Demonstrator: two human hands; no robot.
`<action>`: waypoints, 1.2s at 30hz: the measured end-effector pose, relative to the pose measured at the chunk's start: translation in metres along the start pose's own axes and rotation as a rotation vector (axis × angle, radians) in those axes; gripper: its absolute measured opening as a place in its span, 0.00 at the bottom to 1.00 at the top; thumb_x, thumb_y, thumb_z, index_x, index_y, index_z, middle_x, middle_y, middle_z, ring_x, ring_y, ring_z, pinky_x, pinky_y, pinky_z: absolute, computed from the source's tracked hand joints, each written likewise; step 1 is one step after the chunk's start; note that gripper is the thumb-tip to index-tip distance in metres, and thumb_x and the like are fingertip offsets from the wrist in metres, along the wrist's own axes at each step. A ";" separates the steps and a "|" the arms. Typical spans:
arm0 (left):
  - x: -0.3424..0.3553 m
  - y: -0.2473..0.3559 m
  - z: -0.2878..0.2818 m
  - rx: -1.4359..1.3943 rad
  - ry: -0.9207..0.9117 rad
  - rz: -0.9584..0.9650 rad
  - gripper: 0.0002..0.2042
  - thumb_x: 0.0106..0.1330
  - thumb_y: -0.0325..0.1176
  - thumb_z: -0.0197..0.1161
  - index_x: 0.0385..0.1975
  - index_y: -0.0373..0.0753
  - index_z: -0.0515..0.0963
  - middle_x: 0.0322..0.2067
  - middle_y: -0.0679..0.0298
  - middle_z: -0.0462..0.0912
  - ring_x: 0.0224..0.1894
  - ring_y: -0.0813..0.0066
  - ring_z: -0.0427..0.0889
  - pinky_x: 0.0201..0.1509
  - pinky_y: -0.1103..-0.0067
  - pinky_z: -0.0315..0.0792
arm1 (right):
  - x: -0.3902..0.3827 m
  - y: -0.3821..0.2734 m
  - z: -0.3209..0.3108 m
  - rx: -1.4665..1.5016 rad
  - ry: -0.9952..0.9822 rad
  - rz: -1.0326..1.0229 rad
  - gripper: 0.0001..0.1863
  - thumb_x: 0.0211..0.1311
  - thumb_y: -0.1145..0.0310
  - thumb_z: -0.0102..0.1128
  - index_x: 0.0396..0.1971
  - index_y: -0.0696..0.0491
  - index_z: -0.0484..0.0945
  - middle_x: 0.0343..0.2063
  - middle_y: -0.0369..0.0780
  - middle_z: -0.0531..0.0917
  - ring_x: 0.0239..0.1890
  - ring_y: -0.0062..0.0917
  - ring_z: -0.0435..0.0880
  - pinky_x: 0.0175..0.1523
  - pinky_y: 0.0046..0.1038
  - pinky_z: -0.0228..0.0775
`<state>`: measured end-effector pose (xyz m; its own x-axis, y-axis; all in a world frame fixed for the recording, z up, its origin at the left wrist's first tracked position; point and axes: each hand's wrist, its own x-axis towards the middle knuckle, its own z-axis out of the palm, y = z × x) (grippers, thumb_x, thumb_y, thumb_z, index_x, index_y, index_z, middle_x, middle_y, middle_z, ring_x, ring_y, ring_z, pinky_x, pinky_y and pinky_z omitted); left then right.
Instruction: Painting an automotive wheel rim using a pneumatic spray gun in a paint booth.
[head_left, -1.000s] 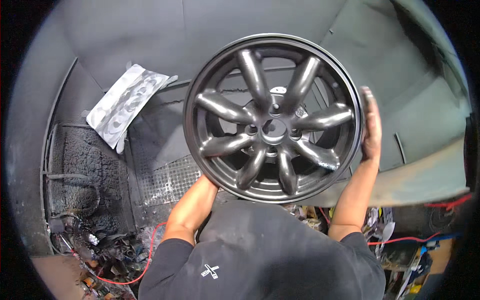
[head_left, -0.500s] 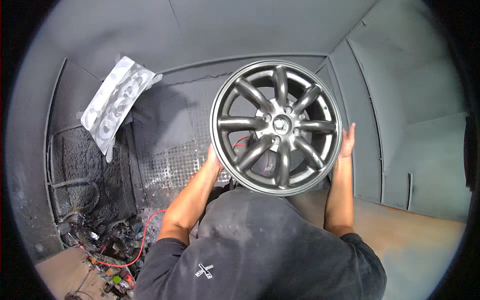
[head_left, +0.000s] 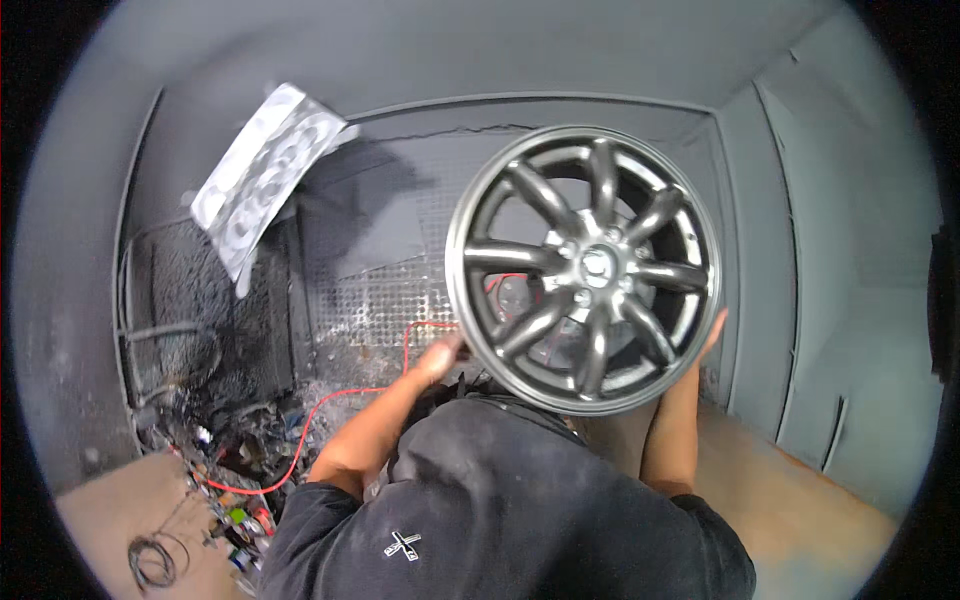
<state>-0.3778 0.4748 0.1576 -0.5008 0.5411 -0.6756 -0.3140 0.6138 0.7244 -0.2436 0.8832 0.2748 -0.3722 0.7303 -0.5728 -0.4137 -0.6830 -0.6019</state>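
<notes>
A dark metallic alloy wheel (head_left: 601, 205) with several rounded spokes and a brighter outer lip is held up in front of my torso, its face toward me. My left hand (head_left: 440, 357) is at the lower left of the rim, its fingertips curling in behind the edge and partly hidden. On the opposite side, my right hand (head_left: 712, 335) cups the rim from the lower right; most of its palm and fingers are behind the wheel. Between the spokes, a red hose and a rounded shape show through.
At the left, a pale panel with grey swirl marks (head_left: 268, 175) stands tilted above a dark, rough-coated pad (head_left: 215, 310). A red hose (head_left: 305, 435) crosses the floor near cluttered scraps and cans (head_left: 240, 520). Coiled cable (head_left: 150, 562) lies at lower left. Grey walls (head_left: 560, 50) enclose the space.
The wheel has shifted right and slightly down in view, its face turned a little. My left hand has slid lower along the rim; my right hand is now more hidden behind it.
</notes>
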 end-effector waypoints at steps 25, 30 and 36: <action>-0.557 -0.501 -0.403 -0.091 2.159 0.017 0.22 0.63 0.37 0.71 0.52 0.33 0.71 0.40 0.58 0.81 0.37 0.71 0.78 0.45 0.75 0.74 | -0.214 0.394 -0.172 -1.668 -0.785 0.220 0.17 0.71 0.54 0.58 0.40 0.56 0.79 0.26 0.33 0.80 0.23 0.17 0.75 0.28 0.22 0.66; -0.590 -0.599 -0.443 -0.412 1.752 0.181 0.19 0.70 0.39 0.65 0.48 0.29 0.73 0.38 0.60 0.80 0.40 0.75 0.79 0.47 0.76 0.74 | -0.225 0.371 -0.182 -1.871 -0.765 0.192 0.18 0.70 0.55 0.60 0.42 0.56 0.78 0.28 0.35 0.81 0.24 0.21 0.80 0.25 0.23 0.69; -0.581 -0.593 -0.447 -0.366 1.715 0.107 0.17 0.74 0.42 0.59 0.36 0.31 0.79 0.26 0.69 0.78 0.28 0.81 0.72 0.33 0.79 0.68 | -0.258 0.343 -0.207 -1.965 -0.672 0.182 0.15 0.69 0.60 0.63 0.40 0.59 0.78 0.28 0.37 0.82 0.24 0.23 0.80 0.28 0.25 0.69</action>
<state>-0.2610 -0.4606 0.1824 -0.6621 -0.7436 0.0930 -0.2538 0.3393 0.9058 -0.1173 0.4584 0.1009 -0.6607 0.2494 -0.7080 0.7156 0.4943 -0.4936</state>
